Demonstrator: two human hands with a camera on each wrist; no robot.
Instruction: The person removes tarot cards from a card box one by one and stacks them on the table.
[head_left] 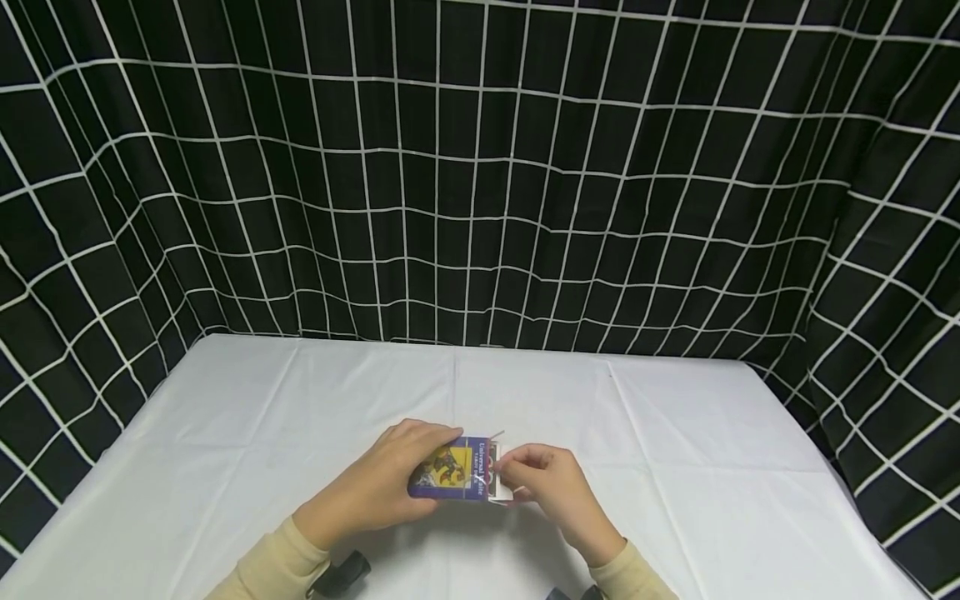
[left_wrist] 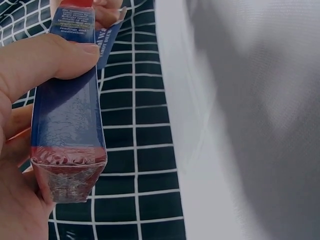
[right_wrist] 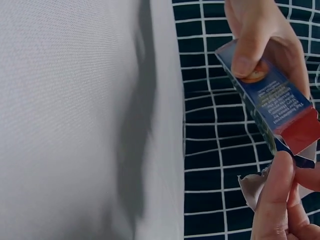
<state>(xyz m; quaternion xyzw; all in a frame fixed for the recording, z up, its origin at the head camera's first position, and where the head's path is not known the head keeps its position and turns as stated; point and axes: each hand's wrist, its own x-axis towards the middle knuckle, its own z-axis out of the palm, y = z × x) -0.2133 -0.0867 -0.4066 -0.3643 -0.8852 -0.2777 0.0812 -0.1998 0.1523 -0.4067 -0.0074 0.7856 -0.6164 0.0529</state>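
My left hand (head_left: 378,483) grips a blue tarot card box (head_left: 452,475) from its left end, thumb along one narrow side and fingers along the other. The yellow picture on its front faces up. Clear plastic wrap covers the closed end of the box (left_wrist: 70,120) in the left wrist view. At the opened right end, my right hand (head_left: 551,483) pinches with thumb and bent fingers. A ragged white flap (right_wrist: 251,189) sticks out beside that thumb in the right wrist view. Part of a printed white-edged piece (head_left: 492,472) shows in the opening, partly hidden by the fingers.
A white cloth (head_left: 315,417) with fold creases covers the table beneath both hands. Black curtains with a white grid (head_left: 480,183) enclose the table at the back and sides. A dark wrist device (head_left: 343,573) sits by the left sleeve.
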